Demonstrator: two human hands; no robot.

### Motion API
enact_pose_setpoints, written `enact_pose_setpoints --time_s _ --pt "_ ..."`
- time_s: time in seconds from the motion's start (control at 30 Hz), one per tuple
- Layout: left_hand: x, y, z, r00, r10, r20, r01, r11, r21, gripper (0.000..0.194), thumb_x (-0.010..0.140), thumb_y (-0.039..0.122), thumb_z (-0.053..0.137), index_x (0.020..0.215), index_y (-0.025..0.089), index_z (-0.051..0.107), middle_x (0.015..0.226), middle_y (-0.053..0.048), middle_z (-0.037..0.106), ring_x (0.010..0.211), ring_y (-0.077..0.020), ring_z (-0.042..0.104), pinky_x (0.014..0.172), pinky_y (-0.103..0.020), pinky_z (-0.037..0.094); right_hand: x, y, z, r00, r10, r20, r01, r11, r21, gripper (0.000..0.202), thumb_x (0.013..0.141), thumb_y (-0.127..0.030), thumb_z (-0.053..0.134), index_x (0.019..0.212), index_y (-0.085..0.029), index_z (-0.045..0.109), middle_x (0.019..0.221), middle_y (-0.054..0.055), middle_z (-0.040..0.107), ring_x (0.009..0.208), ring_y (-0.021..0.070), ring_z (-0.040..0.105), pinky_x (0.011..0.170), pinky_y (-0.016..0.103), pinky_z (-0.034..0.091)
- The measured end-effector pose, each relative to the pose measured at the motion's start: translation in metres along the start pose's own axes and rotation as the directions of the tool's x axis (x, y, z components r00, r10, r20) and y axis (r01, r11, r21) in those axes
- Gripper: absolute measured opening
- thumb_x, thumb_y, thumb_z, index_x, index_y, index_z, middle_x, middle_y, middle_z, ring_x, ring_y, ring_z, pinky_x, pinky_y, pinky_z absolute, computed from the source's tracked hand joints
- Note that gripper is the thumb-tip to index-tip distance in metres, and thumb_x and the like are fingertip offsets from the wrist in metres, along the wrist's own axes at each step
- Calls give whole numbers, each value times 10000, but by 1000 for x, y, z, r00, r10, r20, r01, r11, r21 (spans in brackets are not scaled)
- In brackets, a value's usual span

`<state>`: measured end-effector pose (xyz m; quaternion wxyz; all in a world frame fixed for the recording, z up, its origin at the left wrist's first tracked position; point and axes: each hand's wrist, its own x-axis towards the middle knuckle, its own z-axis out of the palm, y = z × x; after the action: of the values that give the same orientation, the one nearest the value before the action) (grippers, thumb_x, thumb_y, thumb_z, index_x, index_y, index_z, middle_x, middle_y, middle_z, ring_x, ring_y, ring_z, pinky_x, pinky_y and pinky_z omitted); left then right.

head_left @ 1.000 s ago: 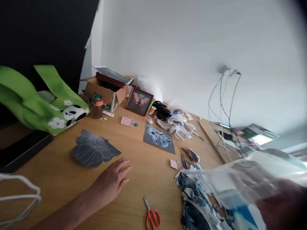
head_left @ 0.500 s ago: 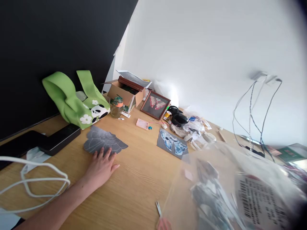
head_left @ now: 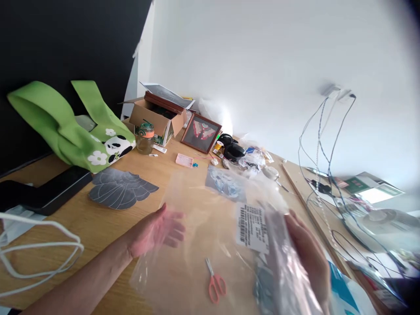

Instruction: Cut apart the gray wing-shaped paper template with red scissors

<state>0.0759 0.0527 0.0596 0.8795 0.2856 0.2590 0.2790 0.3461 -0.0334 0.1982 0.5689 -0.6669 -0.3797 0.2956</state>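
Note:
My right hand (head_left: 308, 253) grips the side of a large clear plastic bag (head_left: 197, 214) with a printed barcode label (head_left: 251, 229). Grey scraps show in the bag's lower right part. My left hand (head_left: 157, 232) is at the bag's left edge, fingers apart, partly seen through the film; whether it is inside or behind I cannot tell. Pink-handled scissors (head_left: 216, 285) show through the plastic. A dark grey cut piece with pale wing-like lines (head_left: 123, 189) lies on the desk beyond my left hand. A blue beaded butterfly piece (head_left: 225, 180) lies behind the bag's top edge.
A green panda bag (head_left: 98, 144), a black case (head_left: 67, 188) and a white cable (head_left: 42, 273) are at the left. Farther back stand a jar (head_left: 145, 142), a cardboard box (head_left: 154, 120) and a framed butterfly (head_left: 201, 133). Cables (head_left: 318, 175) hang at the right.
My left hand has left the grey cut piece and moved right to the plastic bag. The bag has swung left across the desk, over the scissors. The view has turned right.

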Motion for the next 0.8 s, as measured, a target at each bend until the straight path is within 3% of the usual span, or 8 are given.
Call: enact_pose_setpoints --time_s 0.1,0.2,0.3,0.4,0.53,0.7,0.8 --pt "-1 3 -12 968 48 -248 -29 996 83 513 779 530 692 1090 125 646 882 -128 759 778 -244 726 622 -293 521 7 30 1 989 127 79 -133 988 75 280 724 -462 735 778 -212 620 579 -30 600 458 125 550 422 217 460" --pt "-3 2 -21 905 59 -422 34 977 211 398 846 453 647 1065 120 651 809 -116 758 697 -208 721 545 -243 497 17 80 2 981 162 108 -159 987 -39 341 761 -513 681 719 -200 553 509 -43 562 386 102 491 367 197 392" --pt "-1 -3 -27 852 86 -517 75 957 282 308 888 381 603 1041 119 650 815 -114 753 659 -191 714 552 -248 520 22 131 7 971 174 164 -128 957 -260 408 809 -610 527 711 -216 486 418 -48 519 294 114 449 312 206 314" --pt "6 -6 -31 834 138 -535 60 940 336 245 837 325 664 998 142 638 903 -97 742 671 -191 711 582 -283 559 24 165 12 963 186 195 -99 916 -388 410 818 -623 441 699 -231 455 370 -48 493 268 127 442 307 209 278" --pt "24 -2 -36 833 253 -492 53 849 526 284 815 403 666 963 167 614 1024 -92 720 676 -176 705 573 -281 566 22 179 15 959 194 207 -82 887 -454 381 826 -582 438 691 -229 482 346 -43 479 273 141 446 327 222 283" --pt "39 2 -45 813 328 -480 89 745 661 216 847 395 584 894 184 596 854 -62 727 561 -174 673 502 -271 528 21 181 18 977 137 164 -28 842 -539 329 799 -525 478 671 -224 508 452 7 567 403 174 537 406 243 319" --pt "37 1 -51 804 354 -477 106 705 701 272 830 435 578 962 198 585 842 -57 727 538 -189 665 506 -301 531 19 178 12 987 112 115 -24 813 -582 313 819 -494 460 736 -207 554 588 44 643 510 189 597 471 252 357"
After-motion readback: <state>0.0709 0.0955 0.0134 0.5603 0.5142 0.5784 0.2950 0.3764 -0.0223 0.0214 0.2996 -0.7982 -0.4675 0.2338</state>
